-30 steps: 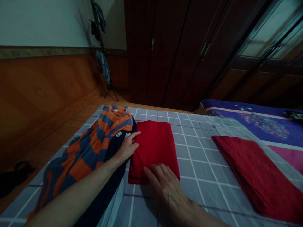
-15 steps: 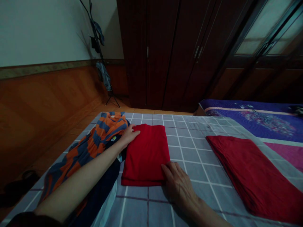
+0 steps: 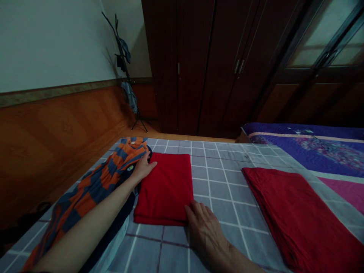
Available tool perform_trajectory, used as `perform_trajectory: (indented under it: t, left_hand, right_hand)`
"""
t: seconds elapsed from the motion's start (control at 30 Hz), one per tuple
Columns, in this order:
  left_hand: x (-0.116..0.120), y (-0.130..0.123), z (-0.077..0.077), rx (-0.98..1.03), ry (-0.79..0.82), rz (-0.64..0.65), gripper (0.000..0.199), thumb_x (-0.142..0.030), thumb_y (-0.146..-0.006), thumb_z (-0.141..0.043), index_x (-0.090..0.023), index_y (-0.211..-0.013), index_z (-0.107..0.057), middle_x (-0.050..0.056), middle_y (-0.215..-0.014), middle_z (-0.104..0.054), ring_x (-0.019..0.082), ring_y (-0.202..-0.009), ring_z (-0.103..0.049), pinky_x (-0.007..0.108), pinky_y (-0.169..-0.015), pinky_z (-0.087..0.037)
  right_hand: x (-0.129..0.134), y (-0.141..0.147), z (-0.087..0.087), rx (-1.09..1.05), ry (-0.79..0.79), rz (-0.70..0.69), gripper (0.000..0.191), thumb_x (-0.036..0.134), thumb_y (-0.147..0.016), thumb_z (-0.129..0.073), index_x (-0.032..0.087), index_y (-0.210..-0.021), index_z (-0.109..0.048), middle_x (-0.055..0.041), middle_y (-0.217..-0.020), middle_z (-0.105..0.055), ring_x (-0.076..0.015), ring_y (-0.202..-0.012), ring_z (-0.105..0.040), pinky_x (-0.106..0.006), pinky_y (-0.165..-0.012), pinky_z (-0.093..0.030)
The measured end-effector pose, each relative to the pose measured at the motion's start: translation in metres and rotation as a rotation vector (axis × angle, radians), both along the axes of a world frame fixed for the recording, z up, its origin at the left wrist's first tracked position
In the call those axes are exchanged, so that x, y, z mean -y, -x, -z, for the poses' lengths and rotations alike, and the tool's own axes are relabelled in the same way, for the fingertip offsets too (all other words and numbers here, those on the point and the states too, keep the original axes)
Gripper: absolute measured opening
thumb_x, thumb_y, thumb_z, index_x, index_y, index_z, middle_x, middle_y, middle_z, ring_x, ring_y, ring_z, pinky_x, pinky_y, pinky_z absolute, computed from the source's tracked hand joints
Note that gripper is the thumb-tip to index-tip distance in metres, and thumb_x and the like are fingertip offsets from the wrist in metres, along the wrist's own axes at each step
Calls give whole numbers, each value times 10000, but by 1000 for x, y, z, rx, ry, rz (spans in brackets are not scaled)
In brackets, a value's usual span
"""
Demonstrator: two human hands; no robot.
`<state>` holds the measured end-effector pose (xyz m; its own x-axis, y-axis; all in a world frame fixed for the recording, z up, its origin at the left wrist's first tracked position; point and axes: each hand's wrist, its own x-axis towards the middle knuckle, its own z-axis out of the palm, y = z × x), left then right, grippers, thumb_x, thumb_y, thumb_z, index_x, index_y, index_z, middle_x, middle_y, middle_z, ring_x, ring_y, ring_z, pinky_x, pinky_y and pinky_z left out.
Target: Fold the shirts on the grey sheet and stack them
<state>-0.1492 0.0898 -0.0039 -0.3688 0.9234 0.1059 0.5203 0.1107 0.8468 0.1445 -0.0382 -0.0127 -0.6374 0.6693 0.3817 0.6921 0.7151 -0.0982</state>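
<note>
A folded red cloth garment (image 3: 163,189) lies flat and squared on the grey checked bedsheet (image 3: 224,189). My left hand (image 3: 143,167) rests with open fingers at its upper left edge, beside the orange and navy striped shirt (image 3: 96,182). My left forearm lies across that shirt. My right hand (image 3: 203,231) is flat on the sheet, its fingertips against the cloth's lower right corner. Neither hand grips anything. To the right lies a second, longer folded red cloth (image 3: 298,216), away from both hands.
A dark navy garment (image 3: 119,212) lies under my left arm. A purple patterned bedspread (image 3: 313,151) covers the neighbouring bed at right. Beyond the bed's far edge stand a dark wooden wardrobe (image 3: 193,64) and a clothes rack (image 3: 127,76). The wooden floor is at left.
My right hand has moved from the cloth's lower edge to its lower right corner. The red cloth now looks flatter and squarer. The view has tilted slightly.
</note>
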Motion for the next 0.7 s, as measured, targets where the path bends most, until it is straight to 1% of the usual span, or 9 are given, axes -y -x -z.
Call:
perform_trajectory:
  t: [0.07, 0.13, 0.23, 0.33, 0.43, 0.57, 0.63, 0.7]
  left_hand:
    - [22, -2, -6, -16, 1, 17, 675, -246, -654, -701, -127, -1284, -489, 170, -1295, -539, 292, -1143, -543, 385, -913, -452]
    - [49, -5, -12, -15, 29, 50, 681, -286, -654, -701, -144, -1287, -495, 162, -1298, -536, 275, -1050, -591, 376, -856, -483]
    - [87, -7, -13, 25, 100, 92, 705, -302, -664, -679, -173, -1324, -467, 151, -1314, -518, 206, -834, -634, 330, -732, -512]
    - [113, -9, -12, 59, 132, 69, 736, -276, -643, -671, -189, -1340, -451, 149, -1339, -488, 117, -617, -572, 267, -588, -486]
    - [127, -12, -14, 139, 162, 51, 735, -251, -616, -666, -178, -1318, -461, 147, -1297, -503, 65, -513, -479, 235, -502, -427]
    - [136, -15, -21, 271, 155, 14, 715, -275, -612, -659, -180, -1292, -459, 104, -1198, -525, 41, -526, -458, 204, -517, -404]
    - [140, -15, -20, 244, 178, 24, 712, -289, -620, -651, -176, -1294, -449, 97, -1182, -526, 37, -515, -440, 203, -509, -394]
    - [144, -15, -17, 150, 228, 45, 718, -308, -640, -633, -156, -1311, -426, 112, -1182, -531, 53, -508, -437, 223, -503, -400]
  right_hand:
    - [-2, -1, 1, -23, 23, 3, 288, 11, -734, -513, 178, -963, -566, -65, -871, -567, -222, -762, -502, -334, -694, -408]
    - [-3, -1, 1, -51, 49, 4, 251, 7, -734, -527, 194, -898, -567, -47, -827, -563, -210, -726, -486, -320, -669, -382]
    - [-5, -3, 1, -105, 81, -14, 219, 11, -740, -545, 207, -834, -564, -31, -791, -559, -194, -697, -465, -305, -652, -342]
    - [-6, -4, 1, -165, 76, -41, 194, 17, -754, -530, 206, -790, -554, -26, -756, -554, -186, -676, -450, -300, -630, -305]
    - [-8, -6, 0, -211, 57, -69, 193, 18, -772, -486, 200, -773, -547, -21, -709, -551, -182, -646, -442, -303, -610, -277]
    - [-10, -8, -1, -248, 34, -83, 191, 36, -791, -445, 186, -801, -563, -22, -679, -559, -174, -610, -452, -301, -593, -271]
    - [-10, -10, -2, -243, 46, -81, 189, 50, -792, -442, 180, -818, -577, -24, -680, -571, -173, -608, -471, -297, -592, -281]
    - [-8, -10, -5, -224, 99, -72, 185, 71, -786, -452, 179, -830, -595, -31, -694, -589, -178, -621, -498, -295, -599, -298]
